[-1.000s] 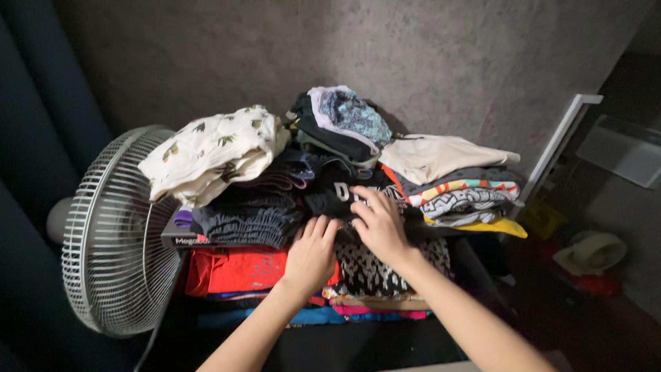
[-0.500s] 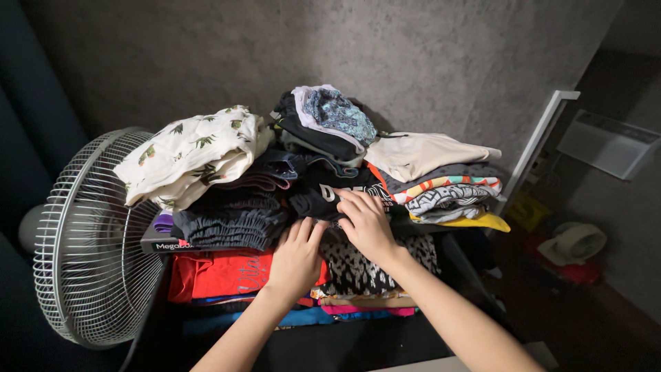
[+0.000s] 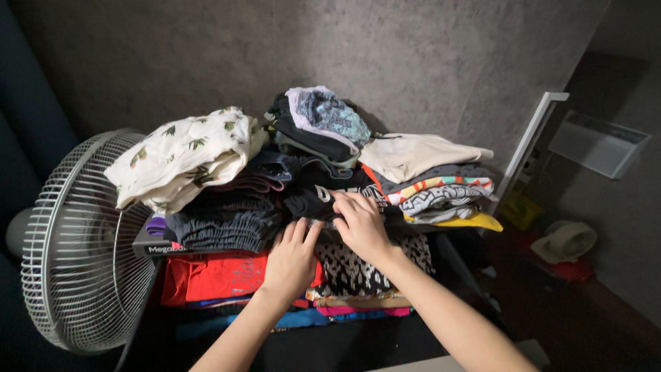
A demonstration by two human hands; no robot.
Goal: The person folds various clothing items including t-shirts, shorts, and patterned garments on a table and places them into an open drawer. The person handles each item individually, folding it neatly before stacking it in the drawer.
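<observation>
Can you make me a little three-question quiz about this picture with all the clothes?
1. True or false: both hands rest on the pile of folded clothes.
2. What round thing stands left of the pile?
3. Which garment tops the left stack: A cream leaf-print, B plain red, C yellow?

Key:
1. True: left hand and right hand press on dark clothes.
2. A white fan.
3. A, the cream leaf-print garment.
</observation>
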